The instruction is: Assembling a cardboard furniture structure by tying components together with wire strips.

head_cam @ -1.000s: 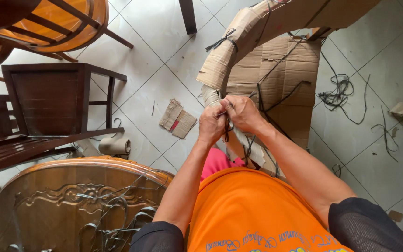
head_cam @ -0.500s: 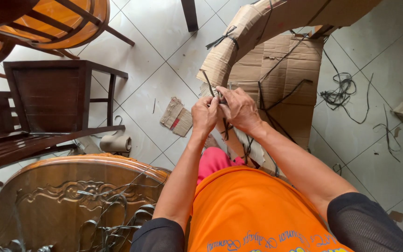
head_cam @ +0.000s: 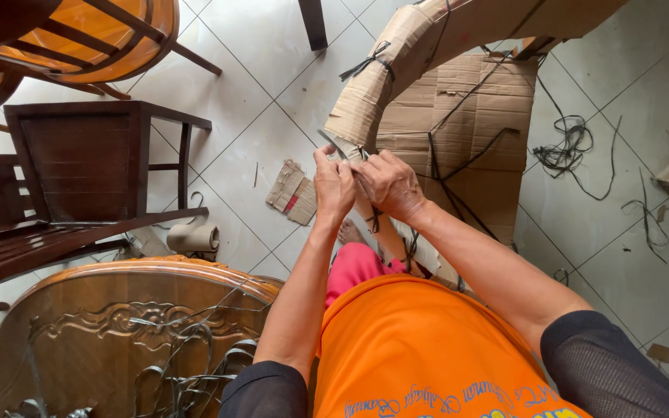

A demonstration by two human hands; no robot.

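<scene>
The left hand (head_cam: 334, 184) and the right hand (head_cam: 387, 184) are closed together on a dark strap (head_cam: 333, 145) at the end of a cardboard-wrapped chair arm (head_cam: 381, 85). The strap points up and left; the arm curves away to the upper right. A small cardboard scrap (head_cam: 293, 193) with a red patch lies on the tile floor (head_cam: 272, 101), left of the hands, near a paper roll (head_cam: 193, 235).

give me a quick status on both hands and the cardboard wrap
Left hand and right hand together, pinching dark strap. Cardboard-wrapped furniture leg right beneath. Loose straps on floor, clear of hands.
</scene>
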